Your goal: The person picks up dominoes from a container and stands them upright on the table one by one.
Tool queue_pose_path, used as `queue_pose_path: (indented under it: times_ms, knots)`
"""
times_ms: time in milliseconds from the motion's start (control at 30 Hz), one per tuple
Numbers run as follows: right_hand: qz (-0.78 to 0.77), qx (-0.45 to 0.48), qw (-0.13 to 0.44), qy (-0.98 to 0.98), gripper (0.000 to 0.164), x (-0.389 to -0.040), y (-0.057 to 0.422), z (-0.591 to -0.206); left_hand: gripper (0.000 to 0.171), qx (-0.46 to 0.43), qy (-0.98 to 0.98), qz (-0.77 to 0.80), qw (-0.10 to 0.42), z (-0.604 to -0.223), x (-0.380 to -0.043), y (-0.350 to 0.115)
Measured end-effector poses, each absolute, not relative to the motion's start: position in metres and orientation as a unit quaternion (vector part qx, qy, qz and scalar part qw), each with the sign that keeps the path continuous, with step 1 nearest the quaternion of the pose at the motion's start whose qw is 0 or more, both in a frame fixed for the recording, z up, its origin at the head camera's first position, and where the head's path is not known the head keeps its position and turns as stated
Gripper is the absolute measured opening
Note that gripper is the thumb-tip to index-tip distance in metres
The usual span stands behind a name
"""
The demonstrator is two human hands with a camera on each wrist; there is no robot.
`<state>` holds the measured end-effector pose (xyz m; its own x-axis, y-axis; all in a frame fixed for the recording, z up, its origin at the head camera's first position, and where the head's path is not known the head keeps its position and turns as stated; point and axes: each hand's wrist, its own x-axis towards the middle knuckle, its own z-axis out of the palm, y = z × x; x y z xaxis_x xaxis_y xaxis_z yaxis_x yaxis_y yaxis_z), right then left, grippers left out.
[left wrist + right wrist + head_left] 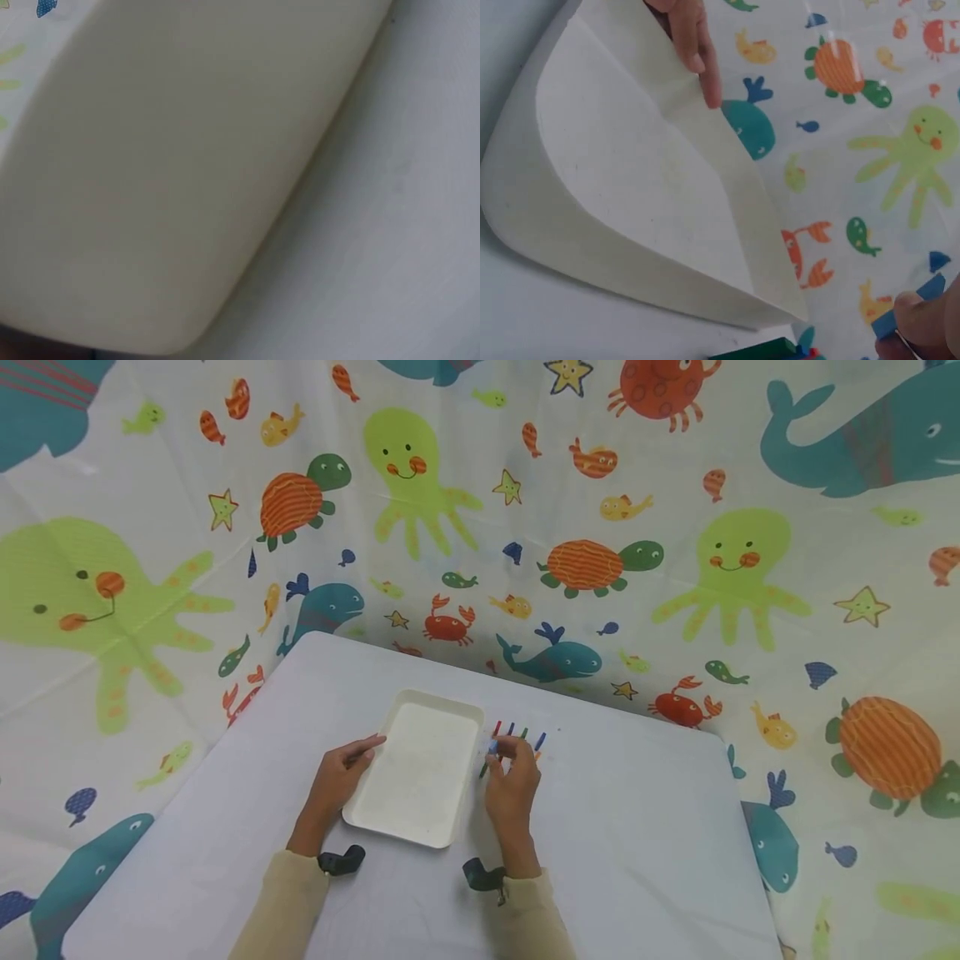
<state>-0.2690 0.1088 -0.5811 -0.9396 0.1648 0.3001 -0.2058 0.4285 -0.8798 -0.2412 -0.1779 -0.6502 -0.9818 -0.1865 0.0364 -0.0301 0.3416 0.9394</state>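
A shallow white tray [416, 768] lies on the table between my hands. My left hand [339, 781] rests at its left rim; in the right wrist view its straight fingers [694, 49] lie over the tray's edge. My right hand [513, 785], just beyond the tray's right side, pinches a small blue rectangular stick [885, 324] between thumb and fingers. Beneath and behind that hand lie several coloured sticks, among them a red stick [497, 727], a green stick [757, 350] and another blue stick [540, 742]. The hand partly hides them.
A white cloth covers the table [637, 827], with more of its surface stretching to the right. Behind and beside it hangs a curtain [465, 527] printed with sea animals. A dark wrist camera [483, 875] sits below the right hand.
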Motion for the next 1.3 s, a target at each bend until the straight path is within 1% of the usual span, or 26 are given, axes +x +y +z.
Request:
queue_pose_path:
  times_ms: [300, 733, 867, 1100, 1300]
  knots:
    - [0.538, -0.018, 0.198, -0.819, 0.032, -0.272, 0.127, -0.585, 0.034, 0.071, -0.817, -0.568, 0.07, -0.649, -0.241, -0.177]
    - [0.529, -0.048, 0.196, -0.824, 0.029, -0.272, 0.141, -0.588, 0.035, 0.087, -0.811, -0.575, 0.056, -0.646, -0.241, -0.174]
    - [0.518, -0.059, 0.193, -0.831, 0.028, -0.27, 0.148, -0.594, 0.035, 0.092, -0.813, -0.573, 0.054, -0.646, -0.24, -0.173]
    - [0.507, -0.069, 0.19, -0.838, 0.032, -0.266, 0.157, -0.612, 0.036, 0.09, -0.819, -0.563, 0.058, -0.646, -0.239, -0.174]
    - [0.494, -0.071, 0.168, -0.85, 0.033, -0.262, 0.161, -0.626, 0.035, 0.087, -0.817, -0.567, 0.057, -0.645, -0.24, -0.174]
